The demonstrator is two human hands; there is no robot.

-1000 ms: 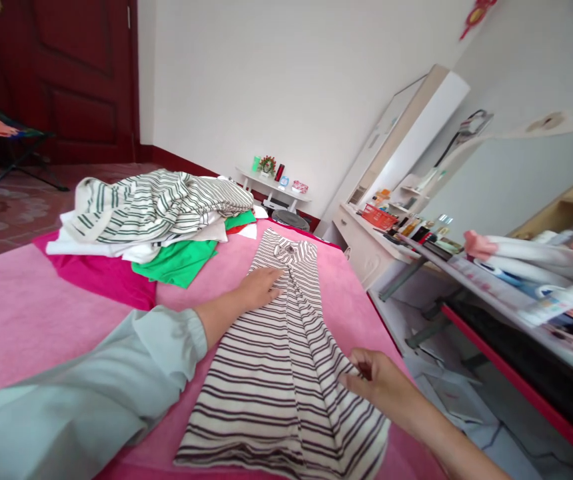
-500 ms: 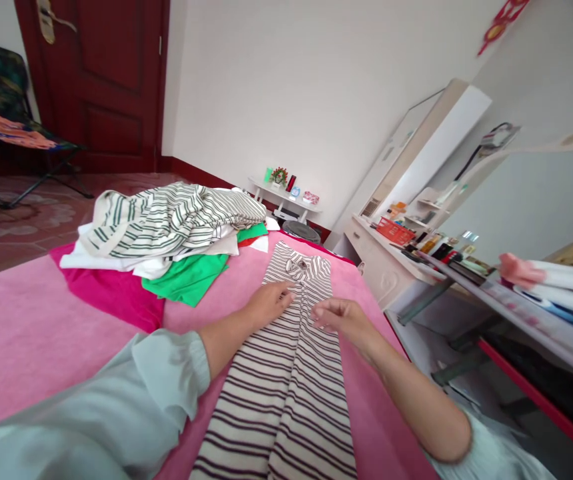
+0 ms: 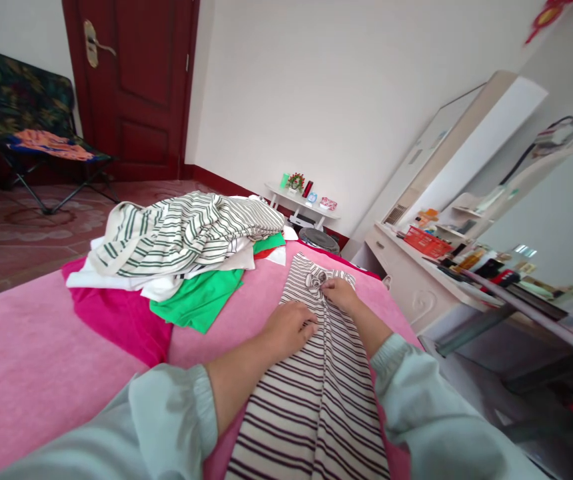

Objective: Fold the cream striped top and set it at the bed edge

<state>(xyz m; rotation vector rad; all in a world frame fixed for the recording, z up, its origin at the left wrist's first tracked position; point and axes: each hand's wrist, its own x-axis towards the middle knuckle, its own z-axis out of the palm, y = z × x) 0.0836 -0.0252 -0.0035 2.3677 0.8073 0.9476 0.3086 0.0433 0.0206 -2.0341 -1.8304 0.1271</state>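
A cream shirt with dark stripes (image 3: 311,407) lies lengthwise on the pink bed, front up, its collar (image 3: 315,280) at the far end. At that collar, my right hand (image 3: 342,295) has thumb and fingers pinched together on the cloth by the neck opening. My left hand (image 3: 290,328) rests on the left part of the shirt below the collar, fingers loosely bent and apart, gripping nothing. The shirt's near end runs out of view at the bottom.
To the left is a heap of clothes: a green-striped garment (image 3: 181,230) on top, a green one (image 3: 199,300) and a magenta one (image 3: 121,320) beneath. A dressing table with a red basket (image 3: 426,241) stands right. A folding chair (image 3: 31,100) is back left.
My right hand has moved forward to the collar and now pinches the cloth there. My left hand stays on the shirt, slightly nearer to me. The view has shifted a little left.
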